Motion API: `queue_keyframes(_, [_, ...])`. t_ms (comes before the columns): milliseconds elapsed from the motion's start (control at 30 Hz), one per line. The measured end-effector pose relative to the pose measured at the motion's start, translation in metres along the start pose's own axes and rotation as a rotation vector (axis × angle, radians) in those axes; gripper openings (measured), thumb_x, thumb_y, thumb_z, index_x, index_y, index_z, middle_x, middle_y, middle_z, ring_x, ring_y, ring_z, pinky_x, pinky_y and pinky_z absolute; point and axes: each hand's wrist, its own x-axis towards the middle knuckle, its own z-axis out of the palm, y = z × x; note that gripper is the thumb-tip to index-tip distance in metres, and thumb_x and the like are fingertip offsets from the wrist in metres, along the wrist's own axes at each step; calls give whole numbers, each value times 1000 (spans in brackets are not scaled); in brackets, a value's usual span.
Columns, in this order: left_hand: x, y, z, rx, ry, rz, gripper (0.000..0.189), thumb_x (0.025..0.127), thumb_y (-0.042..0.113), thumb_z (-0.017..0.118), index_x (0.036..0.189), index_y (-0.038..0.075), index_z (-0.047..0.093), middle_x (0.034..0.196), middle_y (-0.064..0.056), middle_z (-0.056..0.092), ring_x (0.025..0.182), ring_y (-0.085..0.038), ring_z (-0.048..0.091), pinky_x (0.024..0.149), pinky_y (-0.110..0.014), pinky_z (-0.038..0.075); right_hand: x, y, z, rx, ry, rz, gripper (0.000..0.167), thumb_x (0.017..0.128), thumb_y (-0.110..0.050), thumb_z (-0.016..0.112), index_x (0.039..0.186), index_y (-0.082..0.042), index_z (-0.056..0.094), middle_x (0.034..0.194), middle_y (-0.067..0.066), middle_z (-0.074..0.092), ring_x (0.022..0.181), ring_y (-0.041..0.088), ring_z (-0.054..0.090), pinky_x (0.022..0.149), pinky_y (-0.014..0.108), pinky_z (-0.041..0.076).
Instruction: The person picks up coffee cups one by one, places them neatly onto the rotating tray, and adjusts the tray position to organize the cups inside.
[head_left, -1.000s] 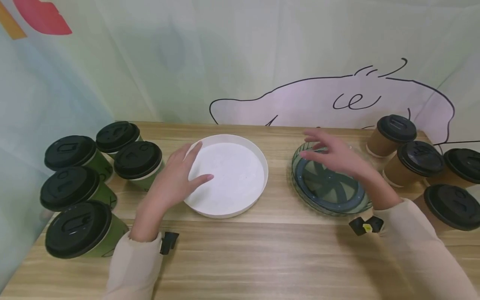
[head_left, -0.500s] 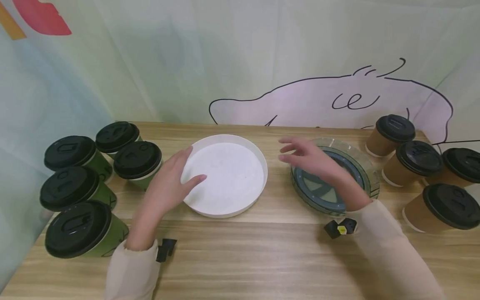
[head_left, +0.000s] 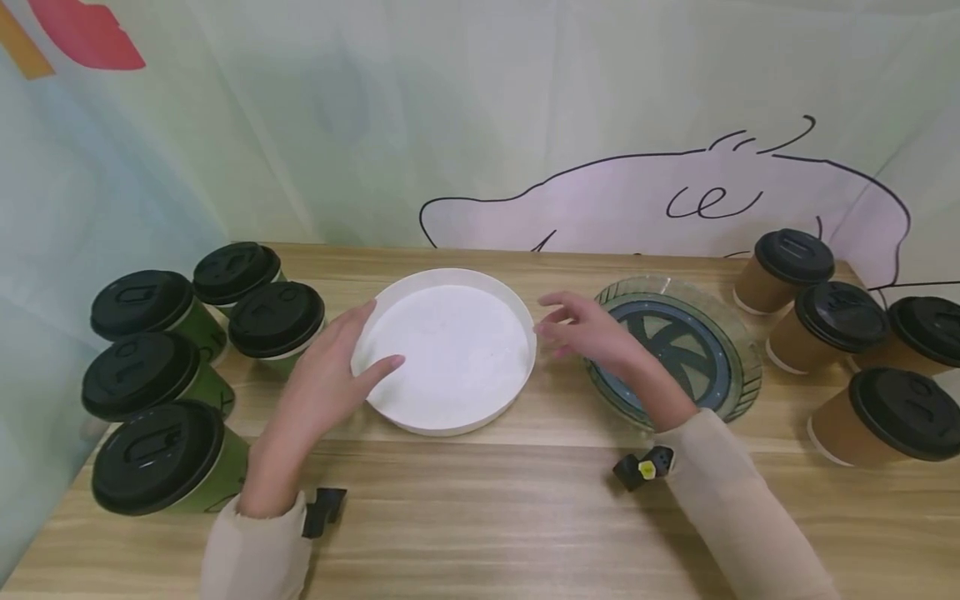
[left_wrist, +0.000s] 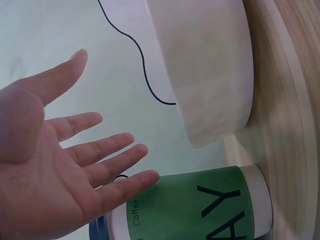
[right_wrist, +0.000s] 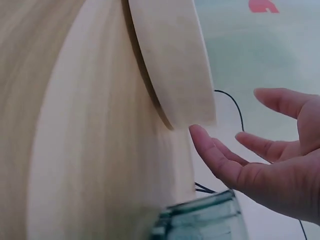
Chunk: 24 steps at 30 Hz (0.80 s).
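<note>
A round white tray (head_left: 450, 358) with a low wall lies on the wooden table between my hands. My left hand (head_left: 322, 392) is at its left side, thumb overlapping the rim in the head view. Spread fingers show in the left wrist view, close to a green paper cup (left_wrist: 185, 205) and apart from the tray's wall (left_wrist: 205, 70). My right hand (head_left: 588, 333) hovers by the tray's right rim, fingers loosely bent and holding nothing. Its forearm passes over a greenish clear glass dish (head_left: 742, 367) with a blue ring pattern. In the right wrist view, one fingertip is right below the tray's wall (right_wrist: 175, 65).
Several green cups with black lids (head_left: 157, 458) stand at the left. On the right are several brown cups with black lids (head_left: 836, 425). A printed cloth backdrop (head_left: 480, 125) rises behind the table (head_left: 480, 517).
My right hand has moved left, from above the glass dish to the white tray's right rim. My left hand has drawn slightly left and toward me. Tray, dish and cups have stayed put.
</note>
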Motion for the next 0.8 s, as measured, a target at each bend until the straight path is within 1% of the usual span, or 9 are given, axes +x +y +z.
queue_keyframes(133, [-3,0,-1,-2,17,16,74,87,35,61,141,-2,27,141,-23,31,129,-39,27,102,-52,25,4,5,5,41,1,19,54,90,-5,55,137,3,31,116,25,46,91,35,59,77,41,52])
queue_keyframes(267, [-5,0,-4,-6,36,30,72,87,34,62,141,-2,29,140,-23,33,128,-38,29,101,-52,26,6,7,11,76,19,54,55,89,-1,54,138,0,31,118,24,43,89,33,59,76,39,52])
queue_keyframes(333, [-6,1,-6,-6,47,31,72,88,34,61,141,-2,29,140,-23,33,128,-39,28,101,-53,26,8,8,14,90,31,59,55,89,0,54,138,-1,30,118,25,42,90,33,59,75,38,53])
queue_keyframes(500, [-9,4,-10,-13,86,23,72,87,37,61,141,1,29,140,-23,34,128,-39,29,100,-54,27,10,12,19,105,47,45,53,88,3,53,137,-2,32,117,25,41,88,32,58,72,36,54])
queue_keyframes(600, [-11,6,-13,-20,119,31,70,87,36,62,140,2,32,138,-23,36,127,-39,31,99,-54,28,11,12,20,107,51,36,50,88,5,52,135,-2,35,114,24,42,86,31,58,71,37,54])
queue_keyframes(800, [-12,9,-23,-27,175,32,70,86,32,64,140,0,33,137,-24,37,126,-40,32,98,-55,29,10,13,21,130,52,35,50,87,8,51,134,-1,36,110,24,42,83,29,57,72,38,54])
